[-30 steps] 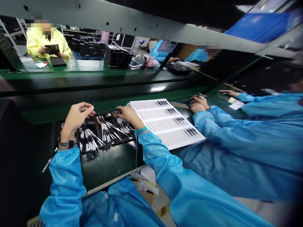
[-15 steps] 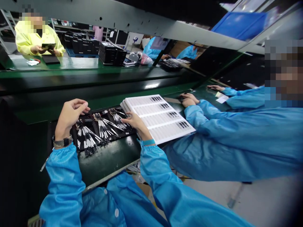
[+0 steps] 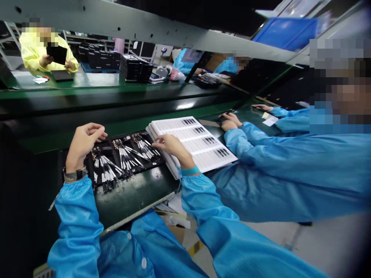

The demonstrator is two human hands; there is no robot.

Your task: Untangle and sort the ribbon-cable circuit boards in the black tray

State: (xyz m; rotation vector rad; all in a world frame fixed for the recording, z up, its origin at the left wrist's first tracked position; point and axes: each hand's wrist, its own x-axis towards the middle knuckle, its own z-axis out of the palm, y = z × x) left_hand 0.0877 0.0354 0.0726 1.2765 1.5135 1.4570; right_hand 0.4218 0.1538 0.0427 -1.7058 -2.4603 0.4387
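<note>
A black tray (image 3: 150,164) on the green bench holds several small black-and-white flex cable parts (image 3: 124,156) laid in rows. My left hand (image 3: 84,143) hovers over the tray's left end with fingers curled and pinched against the thumb; what it holds is too small to see. My right hand (image 3: 171,146) is over the seam between the black tray and a stack of white slotted trays (image 3: 199,135), fingers drawn together and pointing left at the parts. The top white tray has dark pieces in the right end of each row.
A person in a blue coat sits close on my right, arm (image 3: 261,146) lying beside the white trays, hands (image 3: 230,121) on the bench. A dark conveyor (image 3: 116,104) runs behind. Across it, a person in yellow (image 3: 46,50) holds a dark panel beside stacked black trays (image 3: 135,68).
My right hand has pulled back from the black tray's far edge to the left edge of the white trays. My left hand has barely moved. The view has swung slightly right.
</note>
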